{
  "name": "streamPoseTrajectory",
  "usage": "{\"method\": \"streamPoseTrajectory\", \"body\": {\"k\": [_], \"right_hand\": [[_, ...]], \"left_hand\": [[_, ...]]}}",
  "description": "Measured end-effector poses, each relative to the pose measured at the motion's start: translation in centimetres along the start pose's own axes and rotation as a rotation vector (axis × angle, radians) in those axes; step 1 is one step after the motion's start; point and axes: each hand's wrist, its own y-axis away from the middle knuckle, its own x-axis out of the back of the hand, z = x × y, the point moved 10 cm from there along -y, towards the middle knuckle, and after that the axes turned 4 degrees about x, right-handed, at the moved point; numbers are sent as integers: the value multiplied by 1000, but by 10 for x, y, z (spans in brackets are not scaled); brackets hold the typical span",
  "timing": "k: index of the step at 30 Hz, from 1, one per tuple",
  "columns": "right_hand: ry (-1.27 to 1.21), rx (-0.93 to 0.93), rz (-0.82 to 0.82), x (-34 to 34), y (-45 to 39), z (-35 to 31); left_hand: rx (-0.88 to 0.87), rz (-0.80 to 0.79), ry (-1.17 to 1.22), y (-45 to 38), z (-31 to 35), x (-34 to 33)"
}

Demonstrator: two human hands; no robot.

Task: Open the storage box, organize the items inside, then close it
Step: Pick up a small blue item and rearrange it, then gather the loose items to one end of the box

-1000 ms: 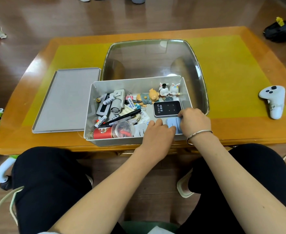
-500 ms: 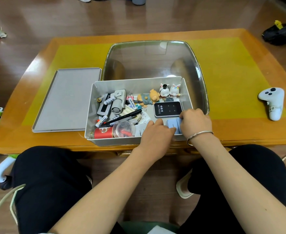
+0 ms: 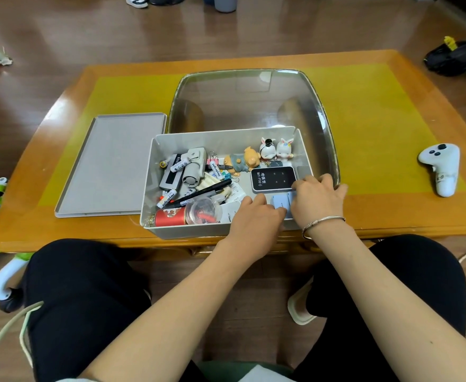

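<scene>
**Both hands on the pale blue cards in the open storage box**

The left hand and right hand reach over the near wall of the storage box into its near right corner. Between them lie pale blue cards. The right hand's grip looks narrow, its fingers curled down onto the cards' right edge; the left hand's fingertips touch their left edge. How firmly either hand holds them, I cannot tell, since the fingertips are hidden. A silver bangle circles the right wrist.

Inside the box, just beyond the cards, a black Wi-Fi device lies flat. In the far right corner two small rabbit figurines stand side by side, with a bear figurine lying on its side to their left. The left half of the box holds a jumble: a grey handheld fan, white batteries, black pens, and along the near wall a red can next to a clear cup.

The box sits at the near edge of the table. Its grey lid lies flat just to the left of the box. A white controller rests well to the right of the box.
</scene>
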Motion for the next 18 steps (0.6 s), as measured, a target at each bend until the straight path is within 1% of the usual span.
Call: {"method": "streamPoseTrajectory", "body": {"k": [5, 8, 11, 15, 16, 18], "right_hand": [[-7, 30, 218, 22, 12, -5], [-122, 112, 282, 31, 13, -21], [-241, 241, 223, 25, 12, -49], [-355, 317, 149, 16, 9, -79], [-364, 332, 141, 15, 8, -85], [-355, 362, 118, 12, 5, -96]], "left_hand": [[26, 88, 61, 11, -5, 15], [58, 151, 102, 22, -17, 28], [100, 209, 177, 32, -38, 43], [130, 172, 252, 44, -72, 48], [139, 187, 282, 48, -80, 52], [193, 282, 322, 58, -102, 63]]}}
